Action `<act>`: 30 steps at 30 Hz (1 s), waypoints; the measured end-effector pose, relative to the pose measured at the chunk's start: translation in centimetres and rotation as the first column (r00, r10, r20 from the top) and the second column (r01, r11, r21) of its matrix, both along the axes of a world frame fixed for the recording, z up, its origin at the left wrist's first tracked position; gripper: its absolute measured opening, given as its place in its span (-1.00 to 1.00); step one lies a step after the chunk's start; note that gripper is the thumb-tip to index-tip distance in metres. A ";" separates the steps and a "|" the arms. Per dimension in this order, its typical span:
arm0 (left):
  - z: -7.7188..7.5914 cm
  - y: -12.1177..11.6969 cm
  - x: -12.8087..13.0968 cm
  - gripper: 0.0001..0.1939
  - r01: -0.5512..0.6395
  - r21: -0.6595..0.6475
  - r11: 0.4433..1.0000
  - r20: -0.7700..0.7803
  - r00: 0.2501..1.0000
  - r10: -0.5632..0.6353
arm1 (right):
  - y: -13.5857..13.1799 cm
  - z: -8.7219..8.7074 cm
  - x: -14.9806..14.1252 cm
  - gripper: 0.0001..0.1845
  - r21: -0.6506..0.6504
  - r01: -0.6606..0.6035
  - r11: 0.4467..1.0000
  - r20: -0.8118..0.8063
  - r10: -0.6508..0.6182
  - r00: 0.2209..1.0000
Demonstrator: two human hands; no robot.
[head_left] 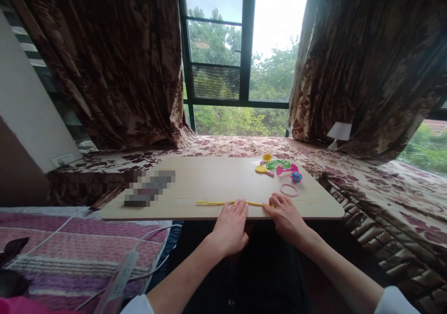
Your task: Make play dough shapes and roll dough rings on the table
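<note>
A thin yellow cord (210, 203) lies stretched almost straight along the near edge of the pale wooden table (188, 183). My left hand (230, 228) rests flat over the middle of the cord, its fingers extended. At the cord's right end, my right hand (287, 217) has its fingers bent and closed around the tip, which they partly cover. Just beyond that hand lies a pale pink ring band (289, 190). Past the band are a blue and pink knobbly ball (296, 177) and a pink toy piece with round ends (286, 169).
Farther back are a tangle of green cord (278, 164) and yellow-headed pieces with pink handles (260, 169). A blurred dark object (150, 188) occupies the table's left side. A power strip (120, 276) lies at lower left, and a small white lamp (339, 132) stands on the sill.
</note>
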State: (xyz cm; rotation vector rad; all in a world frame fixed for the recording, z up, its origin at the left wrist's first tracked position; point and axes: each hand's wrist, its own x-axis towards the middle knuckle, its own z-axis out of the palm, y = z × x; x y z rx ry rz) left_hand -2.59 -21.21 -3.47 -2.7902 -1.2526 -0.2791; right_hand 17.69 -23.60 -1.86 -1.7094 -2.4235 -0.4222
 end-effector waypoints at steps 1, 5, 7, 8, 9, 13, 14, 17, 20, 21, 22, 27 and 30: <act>0.0 -0.1 0.1 -0.25 -0.004 0.002 1.000 0.003 1.000 0.004 | 0.0 0.1 0.0 -0.58 -0.006 -0.001 1.000 0.004 0.001 1.000; 0.7 0.7 0.5 -0.22 -0.051 -0.066 0.996 -0.039 0.998 0.049 | 1.1 0.9 -0.2 -0.67 -0.022 0.048 0.999 0.013 -0.048 0.999; 1.2 1.6 -0.1 -0.22 -0.047 -0.106 0.993 -0.037 0.998 0.043 | 1.8 1.2 -0.1 -0.69 -0.031 0.063 0.998 0.013 -0.063 0.998; 1.4 2.0 -0.8 -0.24 -0.043 -0.114 0.993 -0.022 0.999 0.041 | 2.1 1.2 0.1 -0.68 -0.034 0.066 0.997 0.008 -0.065 0.998; 1.5 2.3 -1.6 -0.27 -0.049 -0.121 0.991 -0.004 0.999 0.049 | 2.2 1.3 0.2 -0.65 -0.034 0.066 0.997 -0.002 -0.066 0.998; 1.8 3.4 -5.4 -0.39 -0.221 -0.088 0.971 0.023 0.974 0.224 | 2.4 1.1 -0.1 -0.50 -0.019 0.052 0.998 -0.095 -0.053 0.994; 1.7 3.4 -6.1 -0.38 -0.239 -0.085 0.967 0.030 0.970 0.242 | 2.5 1.0 -0.6 -0.50 -0.019 0.025 1.000 -0.124 -0.027 0.992; 1.6 3.1 -7.1 -0.34 -0.198 -0.109 0.974 0.031 0.979 0.202 | 2.6 0.3 -2.4 -0.49 -0.074 -0.068 0.995 -0.183 0.053 0.982; 1.5 2.0 -7.5 -0.32 -0.116 -0.128 0.985 0.024 0.993 0.120 | 1.9 -0.7 -3.3 -0.41 -0.168 -0.112 0.979 -0.192 0.079 0.978; 1.5 1.6 -7.6 -0.31 -0.084 -0.127 0.988 0.026 0.996 0.088 | 1.5 -0.9 -3.3 -0.41 -0.181 -0.131 0.975 -0.191 0.095 0.977; 1.6 1.3 -7.7 -0.31 -0.051 -0.123 0.991 0.030 0.998 0.055 | 1.0 -1.2 -3.2 -0.40 -0.183 -0.158 0.970 -0.190 0.123 0.974; 2.0 2.2 -8.0 -0.34 -0.073 -0.154 0.985 0.059 0.995 0.082 | 0.4 -0.7 -2.1 -0.45 -0.196 -0.203 0.959 -0.201 0.164 0.966; 2.2 3.6 -9.2 -0.36 -0.172 -0.142 0.975 0.132 0.973 0.191 | 1.7 0.3 -1.0 -0.49 -0.163 -0.152 0.975 -0.256 0.107 0.961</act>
